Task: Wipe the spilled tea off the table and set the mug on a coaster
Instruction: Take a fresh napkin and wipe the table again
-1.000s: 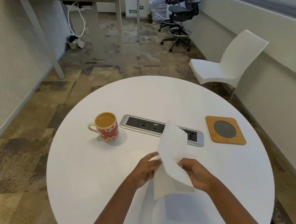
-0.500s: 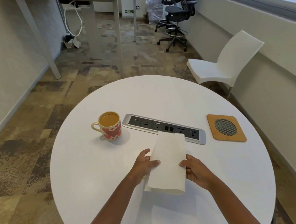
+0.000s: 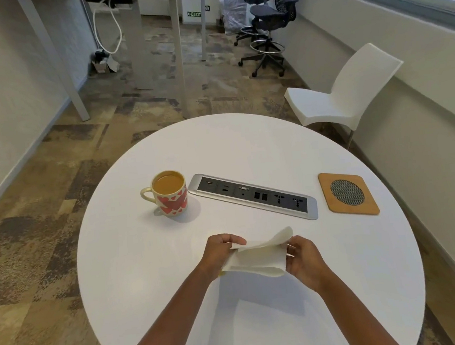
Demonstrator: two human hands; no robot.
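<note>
A cream mug [image 3: 170,193] with red hearts, full of tea, stands on the round white table [image 3: 260,147] left of centre, handle to the left. A square wooden coaster [image 3: 348,194] with a dark mesh centre lies at the right. A folded white paper towel [image 3: 259,255] is held just above the table near me. My left hand [image 3: 220,252] pinches its left edge and my right hand [image 3: 302,258] grips its right edge. A small yellowish spot [image 3: 221,274] shows on the table under the towel's left corner.
A silver and black socket panel [image 3: 252,195] is set into the table between mug and coaster. A white chair [image 3: 344,97] stands beyond the table at the right. A tall table and office chairs [image 3: 270,20] are farther back.
The paper towel hung tall and open between both hands, then was folded over twice into a smaller, flatter pad held lower. Mug and coaster have not moved.
</note>
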